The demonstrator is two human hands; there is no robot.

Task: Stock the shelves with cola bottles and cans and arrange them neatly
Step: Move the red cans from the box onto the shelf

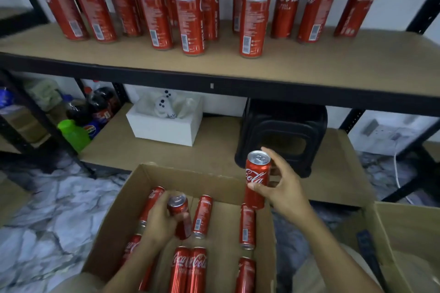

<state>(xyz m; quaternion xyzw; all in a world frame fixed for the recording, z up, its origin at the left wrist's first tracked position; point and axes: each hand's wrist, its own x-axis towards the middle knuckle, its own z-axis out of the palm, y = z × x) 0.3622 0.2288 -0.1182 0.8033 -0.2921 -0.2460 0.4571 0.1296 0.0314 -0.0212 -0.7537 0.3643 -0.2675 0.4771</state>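
Right hand point(283, 188), 5 o'clock of frame: thumb and fingers clamped round a raised can point(257, 178). The can is upright, logo facing the camera, above the far right corner of the cardboard box point(190, 181) and in front of the black stool point(283, 131).

Left hand point(162, 221), 6 to 7 o'clock, inside the box: fingers wrapped round a second can point(179, 216), top end up, slightly blurred.

Box open, on the floor at 6 o'clock. Loose cans point(202, 216) lie on their sides in rows on its bottom.

Upper shelf point(333, 59), 12 o'clock: shelf cans point(190, 14) upright in a loose group, three standing forward of the rest.

Lower shelf point(114, 150): white box point(164, 128) at 9 o'clock of the stool; green bottle point(73, 133) at 9 o'clock of frame.
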